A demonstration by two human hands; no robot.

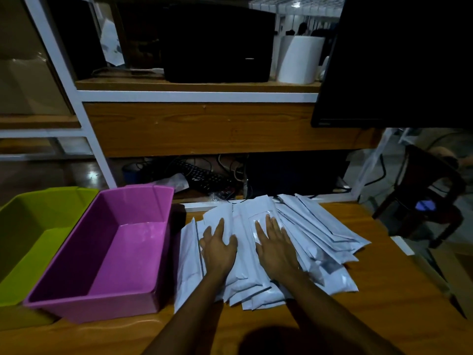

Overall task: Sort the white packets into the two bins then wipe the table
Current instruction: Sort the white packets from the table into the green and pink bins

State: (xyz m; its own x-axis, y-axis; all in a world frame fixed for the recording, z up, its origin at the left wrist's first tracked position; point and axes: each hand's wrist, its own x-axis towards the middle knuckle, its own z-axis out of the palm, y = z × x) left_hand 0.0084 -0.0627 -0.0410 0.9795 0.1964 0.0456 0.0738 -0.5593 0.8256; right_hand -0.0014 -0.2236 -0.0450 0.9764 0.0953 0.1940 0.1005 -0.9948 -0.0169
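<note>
1. Head view. Pink bin (84,252): open-topped, nothing in it, long axis running away from the person; landmark for all entries below.
2. Green bin (30,213): flush against the pink bin on its left side, same orientation.
3. Pile of white packets (320,231): on the wooden table (384,316), just right of the pink bin. The packets are long and narrow. Those nearest the bin lie parallel to it; those farther off fan out, far ends leaning toward the bin.
4. Edges: the pile's far ends reach the table's back edge. Bare tabletop lies beyond the pile, away from the bin, and along the near edge.
5. Left hand (218,248): flat on the pile, fingers spread, gripping nothing.
6. Right hand (275,248): the same, beside the left hand and farther from the bin.
</note>
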